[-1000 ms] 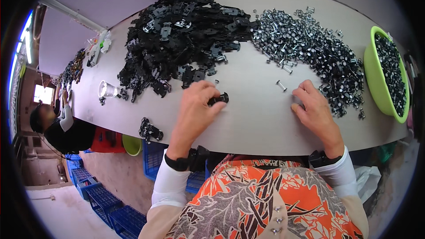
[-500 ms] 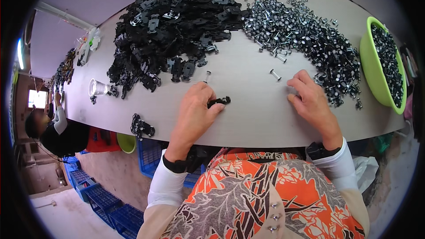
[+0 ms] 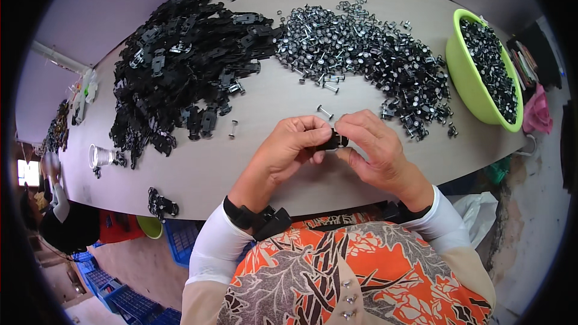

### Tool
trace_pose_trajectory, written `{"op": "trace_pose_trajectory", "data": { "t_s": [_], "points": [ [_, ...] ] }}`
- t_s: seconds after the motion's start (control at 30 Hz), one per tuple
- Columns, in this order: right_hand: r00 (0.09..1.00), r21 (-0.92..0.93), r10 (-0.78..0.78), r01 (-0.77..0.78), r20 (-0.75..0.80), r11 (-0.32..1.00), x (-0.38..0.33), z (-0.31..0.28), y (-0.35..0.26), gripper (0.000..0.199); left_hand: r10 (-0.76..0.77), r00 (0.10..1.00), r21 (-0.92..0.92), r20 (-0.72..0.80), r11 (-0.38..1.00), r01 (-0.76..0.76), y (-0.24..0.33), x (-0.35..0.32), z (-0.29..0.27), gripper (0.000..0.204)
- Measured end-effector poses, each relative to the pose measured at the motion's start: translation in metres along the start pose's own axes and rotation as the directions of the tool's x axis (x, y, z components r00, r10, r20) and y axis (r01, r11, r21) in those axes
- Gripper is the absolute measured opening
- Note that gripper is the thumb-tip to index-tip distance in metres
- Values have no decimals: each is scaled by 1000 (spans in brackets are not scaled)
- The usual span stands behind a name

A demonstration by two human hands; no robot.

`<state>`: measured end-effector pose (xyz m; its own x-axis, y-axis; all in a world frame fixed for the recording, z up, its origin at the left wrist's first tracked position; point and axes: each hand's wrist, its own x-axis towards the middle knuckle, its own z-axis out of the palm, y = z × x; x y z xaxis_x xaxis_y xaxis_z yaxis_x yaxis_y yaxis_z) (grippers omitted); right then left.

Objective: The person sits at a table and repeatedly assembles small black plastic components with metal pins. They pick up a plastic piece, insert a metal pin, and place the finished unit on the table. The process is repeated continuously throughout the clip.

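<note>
Both my hands meet over the table in front of me. Between the fingers of my left hand [image 3: 295,144] is a small black plastic toy car chassis [image 3: 336,139]. My right hand [image 3: 376,147] closes on the chassis from the other side, fingertips on its upper and lower edges. A thin bright strip shows across it; whether this is an axle I cannot tell. Just beyond the fingers lies a loose wheel axle [image 3: 325,112], a metal rod with a small wheel at each end. Another wheel axle [image 3: 233,129] lies left of my left hand.
A large heap of black chassis [image 3: 180,66] spreads at the far left, beside a heap of wheel axles [image 3: 361,48]. At right stands a green basin [image 3: 457,78] full of wheel axles. A clear cup [image 3: 102,156] and a black clump [image 3: 162,203] are at left. Another person [image 3: 69,222] works beyond.
My right hand has come left to the chassis and now grips it together with my left hand. The whole view has shifted, so the heaps appear farther left.
</note>
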<state>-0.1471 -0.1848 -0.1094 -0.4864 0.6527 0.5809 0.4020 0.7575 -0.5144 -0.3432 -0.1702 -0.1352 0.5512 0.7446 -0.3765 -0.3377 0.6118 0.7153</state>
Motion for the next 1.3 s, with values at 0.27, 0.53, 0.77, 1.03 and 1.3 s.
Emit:
{"op": "trace_pose_trajectory", "data": {
  "t_s": [0.27,0.53,0.77,1.03,1.3],
  "points": [
    [998,55,63,-65,27,996,-18,6,5,40,-54,998,-200,27,978,59,-16,3,1,13],
    [1000,157,0,0,0,988,-18,12,9,39,-16,999,-189,45,982,24,-15,-4,-2,14],
    [995,37,82,-85,59,996,-12,11,7,33,19,999,-64,41,998,-16,-15,1,-3,16],
    [924,-569,351,-208,152,795,-28,-39,44,12,44,995,93,-89,995,-35,-8,-1,-3,16],
    [803,-2,534,-554,264,833,-22,-24,28,7,25,991,28,-131,999,-21,-6,-2,-1,17]
  ]
}}
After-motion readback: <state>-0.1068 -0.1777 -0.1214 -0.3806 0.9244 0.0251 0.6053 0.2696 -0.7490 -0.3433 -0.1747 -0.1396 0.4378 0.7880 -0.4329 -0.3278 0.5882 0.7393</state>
